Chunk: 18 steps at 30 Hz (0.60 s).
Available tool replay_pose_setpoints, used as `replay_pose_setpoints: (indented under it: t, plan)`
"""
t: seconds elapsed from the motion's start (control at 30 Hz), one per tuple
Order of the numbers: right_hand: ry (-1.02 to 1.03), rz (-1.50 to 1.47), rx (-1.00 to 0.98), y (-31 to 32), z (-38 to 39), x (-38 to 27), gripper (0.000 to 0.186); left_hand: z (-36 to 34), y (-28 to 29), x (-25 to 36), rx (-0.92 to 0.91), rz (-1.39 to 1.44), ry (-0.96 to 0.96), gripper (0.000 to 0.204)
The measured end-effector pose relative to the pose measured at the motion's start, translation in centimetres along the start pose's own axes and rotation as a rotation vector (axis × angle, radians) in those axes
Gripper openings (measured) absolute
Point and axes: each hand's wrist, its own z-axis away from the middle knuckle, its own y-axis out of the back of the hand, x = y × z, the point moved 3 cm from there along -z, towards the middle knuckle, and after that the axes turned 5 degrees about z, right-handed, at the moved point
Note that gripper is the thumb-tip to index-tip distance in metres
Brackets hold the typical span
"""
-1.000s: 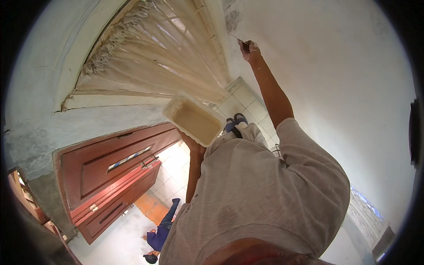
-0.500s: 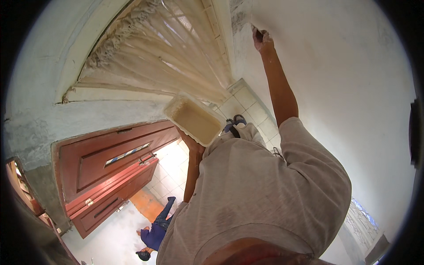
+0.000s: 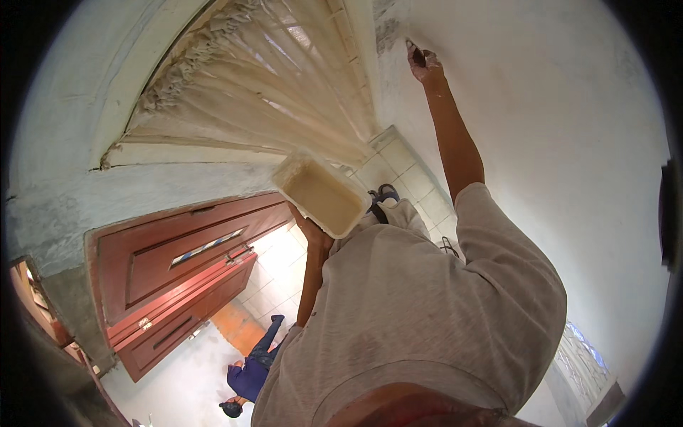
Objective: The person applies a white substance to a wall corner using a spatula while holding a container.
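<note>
My left hand (image 3: 311,229) supports an off-white rectangular plastic tub (image 3: 290,168) from below, its fingers mostly hidden beneath it. Inside the tub is a cloudy beige liquid or thin paste. With the arm stretched up, my right hand (image 3: 425,67) is at the white wall (image 3: 519,99), close to a rough grey patch (image 3: 386,34). White residue coats its fingers, which are curled together; whatever they grip is too small or hidden to name.
A gathered sheer curtain (image 3: 263,92) covers the window on the left. Below it stands a reddish-brown door (image 3: 156,263), open beside the tiled floor (image 3: 398,156). Another person (image 3: 249,377) in dark blue is at the lower left. A patterned grille (image 3: 583,352) is at lower right.
The tub and my left hand have shifted slightly right. My right hand stays at nearly the same place on the wall, its wrist turned a little.
</note>
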Motion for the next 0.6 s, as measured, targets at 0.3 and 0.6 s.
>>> replay_pose_setpoints:
  t: [0.3, 0.6]
  plan:
    - [0.296, 0.730, -0.073, 1.2, 5.1, 2.1, 0.035, 1.3, -2.8, 1.0, 0.096, 0.050, 0.006, 0.070]
    - [0.830, 2.048, 0.290, -10.9, 3.6, 2.2, 0.025, -0.3, -2.0, 0.3, -0.109, 0.048, 0.050, 0.075]
